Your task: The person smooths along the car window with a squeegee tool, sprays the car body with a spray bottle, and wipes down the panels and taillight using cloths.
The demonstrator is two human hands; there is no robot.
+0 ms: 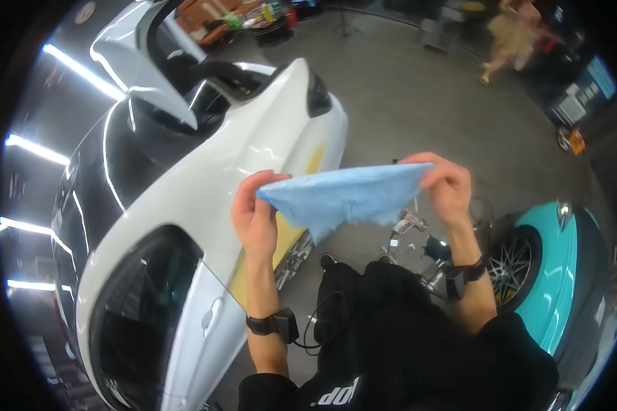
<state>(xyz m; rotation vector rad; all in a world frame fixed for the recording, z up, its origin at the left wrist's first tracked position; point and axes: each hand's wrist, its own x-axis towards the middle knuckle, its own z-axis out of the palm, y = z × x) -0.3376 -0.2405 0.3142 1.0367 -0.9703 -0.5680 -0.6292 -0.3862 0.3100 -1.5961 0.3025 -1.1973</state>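
A light blue cloth (pixel 349 195) is stretched out in the air between my two hands, its lower edge hanging loose and ragged. My left hand (pixel 255 216) pinches its left corner, fingers closed. At the opposite corner my right hand (pixel 449 188) grips the cloth between thumb and fingers. Behind my left hand stands a white car (pixel 253 144), with a yellow area (pixel 243 274) on its side. Each wrist wears a black strapped device; a cable runs by the left one.
To the right is a turquoise car (pixel 545 253) with a dark spoked wheel (pixel 514 267). Small items and cables (pixel 408 226) lie on the grey floor beyond my legs. The white car's raised panel (pixel 120 48) juts up at upper left. Another person (pixel 511 34) is at the far right.
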